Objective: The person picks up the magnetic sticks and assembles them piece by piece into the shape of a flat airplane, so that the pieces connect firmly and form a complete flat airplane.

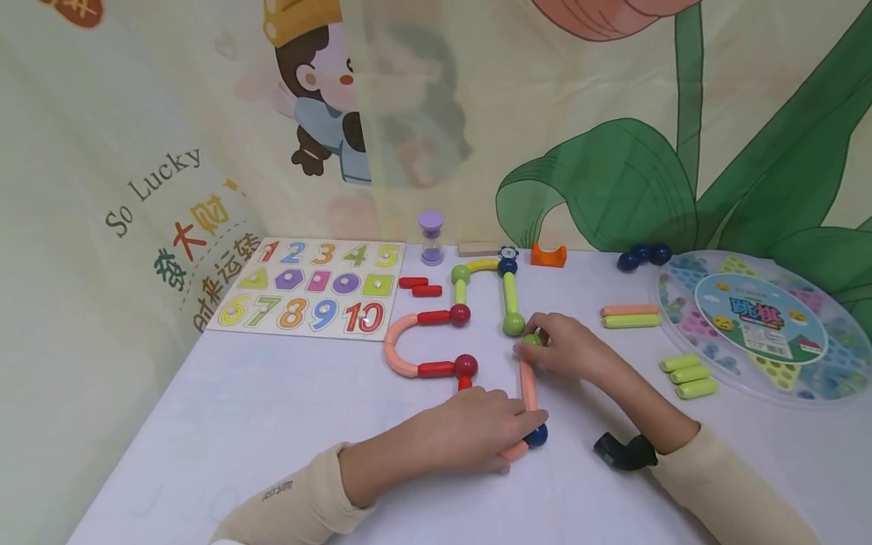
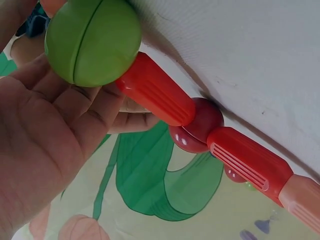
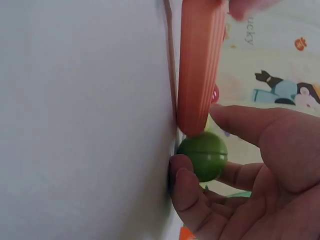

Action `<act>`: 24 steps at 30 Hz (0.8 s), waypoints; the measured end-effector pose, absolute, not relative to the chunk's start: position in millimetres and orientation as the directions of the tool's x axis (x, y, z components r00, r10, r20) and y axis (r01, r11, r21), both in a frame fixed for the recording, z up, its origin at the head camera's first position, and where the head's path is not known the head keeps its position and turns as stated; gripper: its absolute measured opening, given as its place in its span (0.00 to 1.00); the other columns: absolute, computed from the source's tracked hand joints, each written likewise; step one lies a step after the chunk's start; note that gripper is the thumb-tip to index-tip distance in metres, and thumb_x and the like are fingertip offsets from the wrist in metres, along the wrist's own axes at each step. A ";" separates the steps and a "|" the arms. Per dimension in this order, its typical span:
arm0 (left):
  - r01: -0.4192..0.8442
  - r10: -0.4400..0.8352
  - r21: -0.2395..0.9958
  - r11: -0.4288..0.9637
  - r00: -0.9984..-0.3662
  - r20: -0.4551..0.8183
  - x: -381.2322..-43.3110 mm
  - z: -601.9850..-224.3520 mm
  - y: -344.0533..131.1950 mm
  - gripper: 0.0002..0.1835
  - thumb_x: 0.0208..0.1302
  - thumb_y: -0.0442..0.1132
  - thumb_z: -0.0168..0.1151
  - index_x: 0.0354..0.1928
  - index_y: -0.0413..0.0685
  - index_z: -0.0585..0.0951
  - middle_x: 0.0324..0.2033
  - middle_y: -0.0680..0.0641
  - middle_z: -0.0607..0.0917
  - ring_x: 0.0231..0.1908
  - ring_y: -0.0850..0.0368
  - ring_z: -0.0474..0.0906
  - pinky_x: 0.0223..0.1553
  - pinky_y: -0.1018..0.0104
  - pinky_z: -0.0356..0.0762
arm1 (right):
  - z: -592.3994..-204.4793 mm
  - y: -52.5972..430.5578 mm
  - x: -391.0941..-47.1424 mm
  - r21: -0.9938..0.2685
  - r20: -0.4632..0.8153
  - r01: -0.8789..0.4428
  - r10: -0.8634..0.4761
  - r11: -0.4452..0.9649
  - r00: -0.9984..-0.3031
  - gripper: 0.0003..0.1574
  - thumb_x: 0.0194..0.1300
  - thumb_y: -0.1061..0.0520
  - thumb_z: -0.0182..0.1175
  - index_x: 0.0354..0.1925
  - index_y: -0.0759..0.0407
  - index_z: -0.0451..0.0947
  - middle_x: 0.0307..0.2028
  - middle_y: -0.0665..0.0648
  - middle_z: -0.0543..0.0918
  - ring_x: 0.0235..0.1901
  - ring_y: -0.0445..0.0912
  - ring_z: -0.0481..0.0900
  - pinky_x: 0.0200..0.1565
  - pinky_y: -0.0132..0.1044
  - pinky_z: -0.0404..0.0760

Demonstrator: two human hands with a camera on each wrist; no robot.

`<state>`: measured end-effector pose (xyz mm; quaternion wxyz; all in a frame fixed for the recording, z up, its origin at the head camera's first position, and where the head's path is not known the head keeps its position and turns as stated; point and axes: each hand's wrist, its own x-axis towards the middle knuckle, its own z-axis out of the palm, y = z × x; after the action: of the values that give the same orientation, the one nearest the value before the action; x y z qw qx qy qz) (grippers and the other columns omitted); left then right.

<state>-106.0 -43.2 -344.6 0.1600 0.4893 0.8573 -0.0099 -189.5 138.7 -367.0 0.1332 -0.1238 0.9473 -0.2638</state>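
Plastic rods and balls join end to end into an outline on the white table. My left hand grips a short pink rod beside a dark blue ball, its index finger lying along the ball. In the left wrist view, a green ball near the left fingers joins a red rod and a dark red ball. My right hand holds a green ball at the end of a straight pink rod. Just beyond it lies another green ball.
A number puzzle board lies at back left, beside a purple sand timer. Loose green rods and a round game box are at right. Dark blue balls and an orange piece sit near the back.
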 end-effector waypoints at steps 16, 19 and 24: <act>0.827 0.839 0.187 0.530 -0.479 -0.259 -107.5 -341.9 -46.6 0.37 0.50 0.56 0.65 0.63 0.61 0.65 0.52 0.60 0.73 0.42 0.65 0.71 0.34 0.75 0.71 | -361.8 138.2 -179.3 -0.654 -0.206 -0.169 -0.388 0.737 -0.898 0.20 0.55 0.58 0.60 0.48 0.54 0.76 0.41 0.57 0.75 0.28 0.48 0.72 0.26 0.35 0.76; 0.792 0.819 0.216 0.571 -0.529 -0.224 -114.9 -334.4 -53.7 0.35 0.53 0.58 0.62 0.63 0.61 0.65 0.46 0.60 0.75 0.40 0.65 0.70 0.35 0.74 0.71 | -357.7 143.6 -181.4 -0.623 -0.153 -0.201 -0.370 0.756 -0.916 0.17 0.57 0.56 0.59 0.47 0.53 0.76 0.39 0.55 0.78 0.26 0.48 0.72 0.24 0.35 0.76; 0.668 0.690 0.180 0.722 -0.716 -0.111 -144.4 -328.3 -75.8 0.37 0.55 0.57 0.60 0.65 0.57 0.63 0.55 0.53 0.71 0.53 0.59 0.66 0.48 0.63 0.71 | -354.4 151.2 -188.1 -0.564 0.002 -0.321 -0.388 0.761 -0.922 0.12 0.58 0.57 0.59 0.43 0.53 0.79 0.36 0.51 0.79 0.27 0.46 0.72 0.25 0.35 0.75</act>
<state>-144.4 -75.8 -328.3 0.0852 0.3673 0.9240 0.0634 -188.1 151.2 -354.4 0.0572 -0.1892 0.9366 -0.2894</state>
